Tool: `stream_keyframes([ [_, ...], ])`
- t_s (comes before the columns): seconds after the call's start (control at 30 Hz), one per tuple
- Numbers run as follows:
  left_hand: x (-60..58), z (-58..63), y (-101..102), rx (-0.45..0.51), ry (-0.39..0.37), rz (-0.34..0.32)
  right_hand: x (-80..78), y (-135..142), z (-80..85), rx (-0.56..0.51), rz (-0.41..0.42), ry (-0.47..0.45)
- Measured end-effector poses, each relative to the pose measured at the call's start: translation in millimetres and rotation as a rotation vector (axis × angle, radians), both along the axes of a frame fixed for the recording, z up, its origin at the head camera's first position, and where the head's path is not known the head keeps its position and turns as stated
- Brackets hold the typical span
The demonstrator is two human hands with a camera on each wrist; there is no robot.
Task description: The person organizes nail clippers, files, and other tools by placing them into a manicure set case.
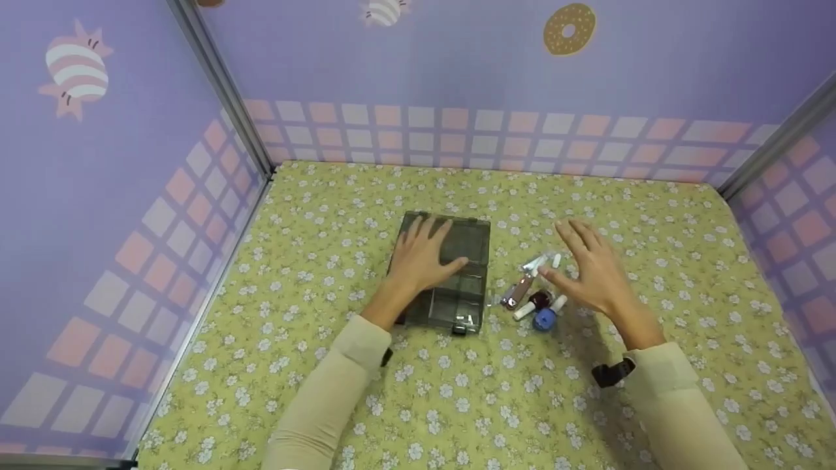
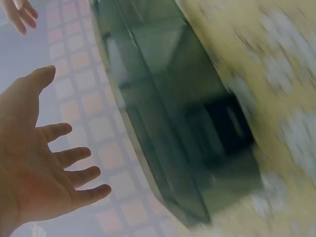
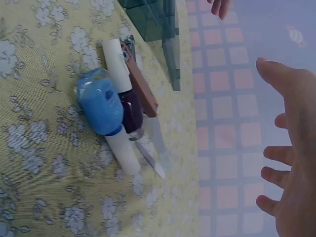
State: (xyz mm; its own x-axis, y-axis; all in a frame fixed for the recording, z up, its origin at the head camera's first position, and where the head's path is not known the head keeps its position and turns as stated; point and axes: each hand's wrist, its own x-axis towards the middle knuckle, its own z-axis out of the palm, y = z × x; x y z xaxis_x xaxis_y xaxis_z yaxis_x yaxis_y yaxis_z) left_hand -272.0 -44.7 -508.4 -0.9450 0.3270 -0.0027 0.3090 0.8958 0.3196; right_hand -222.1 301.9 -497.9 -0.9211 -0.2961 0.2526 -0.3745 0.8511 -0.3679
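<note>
We judge this an approach: fingers spread, left hand [image 1: 419, 261] over the smoky rectangular plastic box [image 1: 452, 288], right hand [image 1: 595, 275] beside the blue, white-capped bottle [image 1: 544, 319] on the surface [image 1: 313, 261]; next likely calls for pinching.

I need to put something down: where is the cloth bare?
Bare cloth lies between the box and left wall, and between the right hand and right wall. Crowded: between box and right hand, where bottles lie.

Bright light leaves a soft shadow beside the right sleeve [image 1: 679, 398]. The left wrist view blurs compartment box [image 2: 158, 118] and floral tablecloth [image 2: 291, 94]
</note>
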Motion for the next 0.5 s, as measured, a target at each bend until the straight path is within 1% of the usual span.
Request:
stream_keyframes([
  [0.13,-1.7,-5.5,-27.4,0.006,-0.023,0.059,-0.6,-3.3,-10.2,-0.069,0.04,-0.044],
  [0.2,-1.5,-8.6,-40.5,0.046,-0.041,0.082,-1.1,-4.7,-17.0,-0.091,0.058,-0.062],
  [0.33,0.2,-15.4,-63.1,0.197,-0.113,0.133,-4.1,-9.1,-31.1,-0.135,0.081,-0.112],
  [0.43,1.0,-22.4,-76.2,0.32,-0.162,0.159,-5.8,-13.6,-40.5,-0.19,0.071,-0.183],
  [0.5,1.8,-27.6,-84.6,0.398,-0.192,0.164,-6.8,-16.6,-45.8,-0.218,0.068,-0.224],
])
